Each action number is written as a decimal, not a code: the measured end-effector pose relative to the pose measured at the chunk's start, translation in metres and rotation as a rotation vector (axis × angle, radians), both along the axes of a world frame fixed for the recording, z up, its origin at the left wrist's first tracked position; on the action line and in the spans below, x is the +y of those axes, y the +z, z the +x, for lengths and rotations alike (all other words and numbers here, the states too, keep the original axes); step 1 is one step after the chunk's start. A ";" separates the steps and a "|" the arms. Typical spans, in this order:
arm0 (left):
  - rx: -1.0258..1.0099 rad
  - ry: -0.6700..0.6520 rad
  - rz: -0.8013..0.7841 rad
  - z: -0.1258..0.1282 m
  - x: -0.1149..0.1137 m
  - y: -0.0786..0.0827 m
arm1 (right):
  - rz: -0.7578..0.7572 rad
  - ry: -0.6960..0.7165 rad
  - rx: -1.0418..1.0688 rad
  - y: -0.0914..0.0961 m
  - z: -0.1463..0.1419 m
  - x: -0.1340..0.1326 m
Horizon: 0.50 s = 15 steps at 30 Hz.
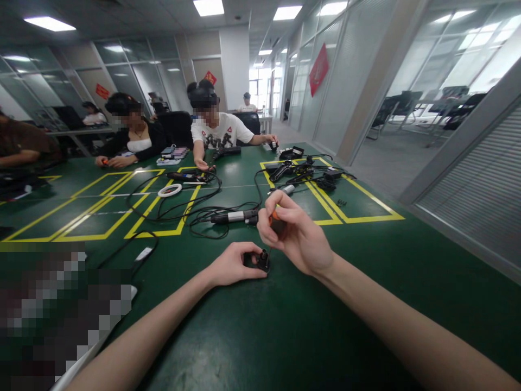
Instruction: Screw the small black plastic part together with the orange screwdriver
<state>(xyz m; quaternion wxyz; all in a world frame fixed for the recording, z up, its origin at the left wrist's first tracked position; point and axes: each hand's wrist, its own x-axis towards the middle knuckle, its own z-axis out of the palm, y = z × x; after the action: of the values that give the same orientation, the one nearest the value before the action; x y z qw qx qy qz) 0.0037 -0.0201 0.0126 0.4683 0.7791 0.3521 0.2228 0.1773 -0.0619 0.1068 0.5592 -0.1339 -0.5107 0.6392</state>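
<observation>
My left hand (233, 266) rests on the green table with thumb and fingers closed round a small black part (264, 262). This part has a short upright cylinder on a flat base. Just above it, my right hand (304, 237) grips a screwdriver (278, 221) by its orange and dark handle. The thin shaft points down beside the black part; whether its tip touches the part is too small to tell. My fingers hide much of the handle and some of the part's left side.
A black and silver handheld tool (236, 216) with coiled cable lies beyond my hands. Left of it is a white ring (170, 190). Black devices and cables (291, 169) lie at the back right, small dark pieces (341, 203) nearer. Opposite sits a co-worker (222, 130).
</observation>
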 end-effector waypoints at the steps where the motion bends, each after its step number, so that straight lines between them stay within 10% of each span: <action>1: -0.016 -0.003 -0.004 0.000 0.000 -0.001 | 0.010 0.000 -0.016 0.000 0.001 0.001; 15: 0.012 -0.001 0.015 0.000 0.001 0.001 | 0.014 -0.006 0.007 0.000 -0.003 -0.003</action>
<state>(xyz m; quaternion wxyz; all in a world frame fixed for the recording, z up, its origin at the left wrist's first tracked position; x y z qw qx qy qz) 0.0040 -0.0196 0.0132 0.4606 0.7839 0.3531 0.2206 0.1748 -0.0650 0.1064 0.5639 -0.1290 -0.5128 0.6344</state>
